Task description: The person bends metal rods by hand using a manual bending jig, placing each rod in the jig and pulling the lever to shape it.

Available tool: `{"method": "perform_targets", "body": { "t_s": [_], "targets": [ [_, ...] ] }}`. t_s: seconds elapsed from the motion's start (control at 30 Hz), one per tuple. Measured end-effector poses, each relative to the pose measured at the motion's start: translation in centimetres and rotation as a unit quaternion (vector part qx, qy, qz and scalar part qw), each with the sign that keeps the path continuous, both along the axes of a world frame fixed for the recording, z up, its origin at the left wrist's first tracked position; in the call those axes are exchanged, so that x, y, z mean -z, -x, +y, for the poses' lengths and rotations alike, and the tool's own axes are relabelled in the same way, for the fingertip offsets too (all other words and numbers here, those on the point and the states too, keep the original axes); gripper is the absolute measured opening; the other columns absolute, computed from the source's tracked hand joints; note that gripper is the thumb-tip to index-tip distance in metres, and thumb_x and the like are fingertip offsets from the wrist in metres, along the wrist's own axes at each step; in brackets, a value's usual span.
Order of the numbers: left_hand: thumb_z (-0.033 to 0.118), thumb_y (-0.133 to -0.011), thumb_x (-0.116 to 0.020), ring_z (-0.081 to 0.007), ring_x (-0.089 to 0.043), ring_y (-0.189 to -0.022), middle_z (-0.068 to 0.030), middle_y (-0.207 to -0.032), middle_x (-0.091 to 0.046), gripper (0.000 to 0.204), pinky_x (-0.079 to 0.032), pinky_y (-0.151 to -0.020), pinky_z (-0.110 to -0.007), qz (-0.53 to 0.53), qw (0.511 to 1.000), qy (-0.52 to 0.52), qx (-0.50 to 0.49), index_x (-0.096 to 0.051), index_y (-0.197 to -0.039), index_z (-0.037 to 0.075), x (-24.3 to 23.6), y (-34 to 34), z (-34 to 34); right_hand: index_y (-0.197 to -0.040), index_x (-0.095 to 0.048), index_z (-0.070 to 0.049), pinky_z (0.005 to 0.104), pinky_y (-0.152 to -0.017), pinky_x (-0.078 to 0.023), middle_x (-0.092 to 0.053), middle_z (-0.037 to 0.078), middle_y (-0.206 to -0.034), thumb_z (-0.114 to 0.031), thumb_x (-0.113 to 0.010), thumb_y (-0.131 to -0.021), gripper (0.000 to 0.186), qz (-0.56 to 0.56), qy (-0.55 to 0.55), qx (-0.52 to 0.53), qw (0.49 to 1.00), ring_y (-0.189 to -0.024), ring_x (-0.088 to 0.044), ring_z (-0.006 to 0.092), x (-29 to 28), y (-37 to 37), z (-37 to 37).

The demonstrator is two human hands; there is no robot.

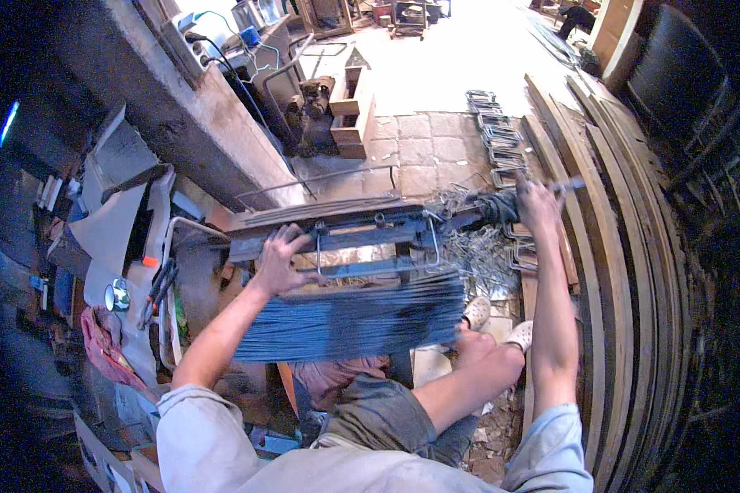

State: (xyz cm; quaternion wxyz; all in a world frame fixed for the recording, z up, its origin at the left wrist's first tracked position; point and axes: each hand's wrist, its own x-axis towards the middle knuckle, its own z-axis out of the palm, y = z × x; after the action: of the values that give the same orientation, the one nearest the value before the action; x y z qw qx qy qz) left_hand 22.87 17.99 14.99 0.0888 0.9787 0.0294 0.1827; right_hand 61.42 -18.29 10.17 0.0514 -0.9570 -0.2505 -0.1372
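My left hand (283,261) rests on the dark wooden bench (251,248), fingers spread, beside a thin metal rod (319,251) that stands across the bench frame. On the bench's right end lies a bent wire loop (432,238). My right hand (539,207) is out to the right, closed around a bar-like handle (569,184), which is blurred. A dark bending tool (493,205) stretches between the bench end and that hand. Close in front of my lap lies a thick bundle of blue-looking straight wire rods (353,322).
A row of bent rectangular wire frames (501,138) lies on the tiled floor. Long timber planks (604,246) run along the right. Scattered wire offcuts (481,259) lie below the tool. At left, pliers (158,294) and an enamel mug (117,294) sit on a cluttered table. Wooden boxes (351,123) stand ahead.
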Motion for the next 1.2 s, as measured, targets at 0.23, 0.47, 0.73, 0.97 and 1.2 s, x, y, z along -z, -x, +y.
{"method": "perform_targets", "body": {
  "t_s": [0.23,0.47,0.73,0.97,1.2],
  "targets": [
    [0.068,-0.054,-0.075,-0.0421,-0.051,-0.115,-0.0251,-0.121,-0.055,0.087,-0.042,-0.095,-0.051,0.008,1.000,0.014,-0.027,-0.065,-0.112,0.004,0.8,0.8,0.2,-0.097,-0.064,-0.006,0.0505,-0.097,-0.036,-0.066,0.013,-0.105,-0.051,-0.035,-0.097,0.054,0.033,-0.008,0.110,0.993,-0.104,-0.058,0.0316,-5.1,19.2,-6.5],
    [0.071,-0.056,-0.073,-0.0378,-0.055,-0.110,-0.0201,-0.115,-0.057,0.089,-0.043,-0.095,-0.050,-0.032,0.999,0.031,-0.002,-0.065,-0.112,0.003,0.1,0.4,-0.5,-0.102,-0.063,-0.006,0.0516,-0.099,-0.036,-0.064,0.012,-0.110,-0.044,-0.046,-0.093,0.042,0.031,0.002,0.154,0.988,-0.110,-0.056,0.0321,-5.9,20.0,-6.3],
    [0.074,-0.058,-0.070,-0.0363,-0.050,-0.120,-0.0192,-0.123,-0.056,0.091,-0.037,-0.102,-0.051,-0.003,0.999,0.050,-0.021,-0.063,-0.116,0.004,0.3,0.3,-0.7,-0.120,-0.057,-0.007,0.0560,-0.111,-0.019,-0.056,0.015,-0.126,-0.048,-0.051,-0.091,0.051,0.056,-0.018,0.170,0.984,-0.125,-0.047,0.0321,-5.7,20.0,-5.9],
    [0.076,-0.059,-0.066,-0.0384,-0.048,-0.123,-0.0210,-0.127,-0.054,0.092,-0.036,-0.103,-0.052,-0.009,0.996,0.056,-0.068,-0.061,-0.120,0.007,1.2,2.1,0.4,-0.103,-0.063,0.003,0.0394,-0.081,-0.047,-0.065,0.020,-0.098,-0.043,-0.057,-0.092,0.047,0.184,-0.424,0.037,0.886,-0.085,-0.062,0.0322,-6.2,26.4,4.0],
    [0.078,-0.061,-0.065,-0.0379,-0.053,-0.116,-0.0235,-0.121,-0.057,0.092,-0.040,-0.099,-0.051,-0.043,0.995,0.078,-0.043,-0.059,-0.117,0.005,0.2,0.0,-1.0,-0.090,-0.066,0.000,0.0255,-0.053,-0.039,-0.057,0.000,-0.066,-0.038,-0.050,-0.098,0.042,0.388,-0.504,-0.004,0.772,-0.056,-0.050,0.0095,-0.8,19.5,9.8]
  ]
}}
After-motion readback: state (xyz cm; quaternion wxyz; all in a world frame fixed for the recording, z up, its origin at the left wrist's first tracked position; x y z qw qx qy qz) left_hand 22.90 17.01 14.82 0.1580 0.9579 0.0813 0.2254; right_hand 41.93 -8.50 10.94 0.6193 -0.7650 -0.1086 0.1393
